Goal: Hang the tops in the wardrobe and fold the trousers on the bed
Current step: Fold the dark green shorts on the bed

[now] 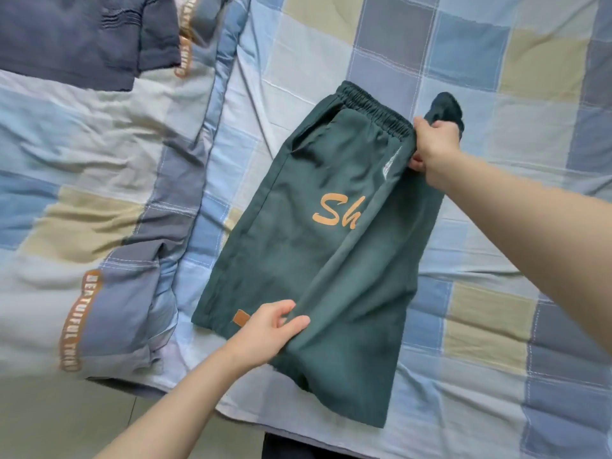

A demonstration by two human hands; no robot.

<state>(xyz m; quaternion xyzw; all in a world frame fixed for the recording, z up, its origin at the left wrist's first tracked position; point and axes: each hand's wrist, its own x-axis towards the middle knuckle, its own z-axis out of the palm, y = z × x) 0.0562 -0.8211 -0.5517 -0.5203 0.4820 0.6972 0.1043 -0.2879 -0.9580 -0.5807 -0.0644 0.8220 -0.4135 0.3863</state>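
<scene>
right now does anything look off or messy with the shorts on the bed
Mostly tidy. The green shorts lie folded lengthwise on the checked bed sheet, but a bunched dark lump of fabric sticks out past the waistband beside the right hand. The left hand pinches the hem. Nothing looks torn or spilled.

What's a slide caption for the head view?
Both hands fold green shorts on checked bed: left at hem, right at waistband.

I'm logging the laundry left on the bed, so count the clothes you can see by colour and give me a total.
Green: 1, the shorts, gripped by the left hand at the hem and the right hand at the waistband.
Navy: 1, a garment at the top left, only partly in view.
Total: 2
</scene>
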